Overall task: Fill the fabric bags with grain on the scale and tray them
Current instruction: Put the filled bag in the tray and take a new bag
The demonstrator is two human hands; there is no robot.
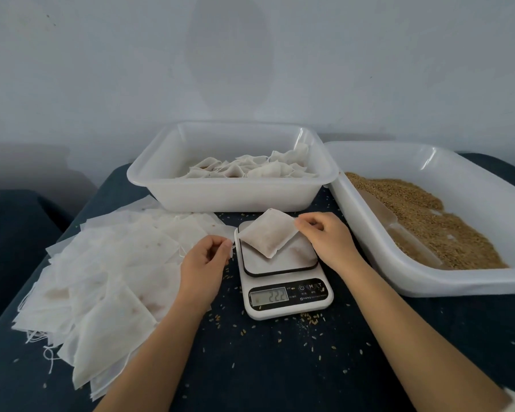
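Already our right hand (324,236) pinches a corner of the filled bag (266,233) resting on the scale (283,281), while our left hand (204,263) pinches what looks like its drawstring. Pulling unevenly, we risk tipping the bag and spilling grain before the bag tray (220,191).

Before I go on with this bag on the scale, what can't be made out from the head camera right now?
- Filled bag: closure hidden behind the right hand that pinches its corner.
- Left hand: curled fingers hide whether they pinch a drawstring.
- Scale: button labels too small to read.
- Grain tray: right end cut off by the frame edge.
- Bag tray: near wall hides the lower bags, so no count.
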